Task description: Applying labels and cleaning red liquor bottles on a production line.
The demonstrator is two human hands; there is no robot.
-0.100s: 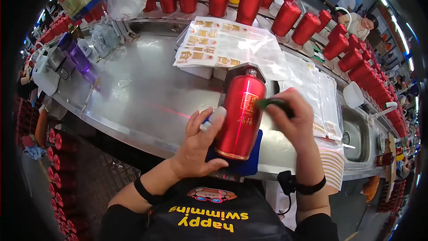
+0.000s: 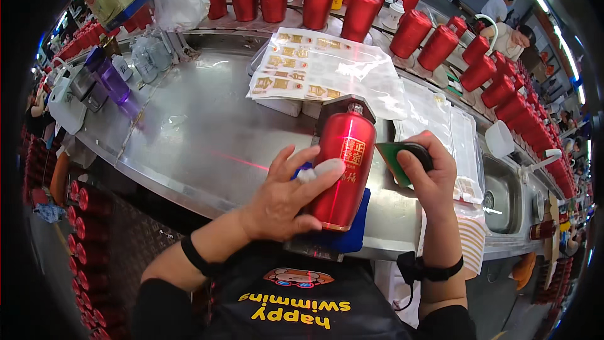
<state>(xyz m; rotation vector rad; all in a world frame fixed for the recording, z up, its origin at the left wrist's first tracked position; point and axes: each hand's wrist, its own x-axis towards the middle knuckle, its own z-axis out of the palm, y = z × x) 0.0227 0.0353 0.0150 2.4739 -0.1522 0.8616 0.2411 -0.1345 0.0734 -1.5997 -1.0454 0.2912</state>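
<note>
Two hands are working at a red bottle (image 2: 336,198), which is leaning neck-away over a blue cloth (image 2: 358,223) at the near edge of the metal table (image 2: 182,126). The left hand (image 2: 277,204) is resting at its side, fingers loosely spread and a white-covered one reaching onto its front, while the right hand (image 2: 434,173) is gripping a green-bladed scraper (image 2: 395,162), fingers curled round it, blade apart from the bottle. Smoothing the gold label (image 2: 353,150) seems to be the step in hand, the next move probably calling for a steady bottle and a flat blade.
</note>
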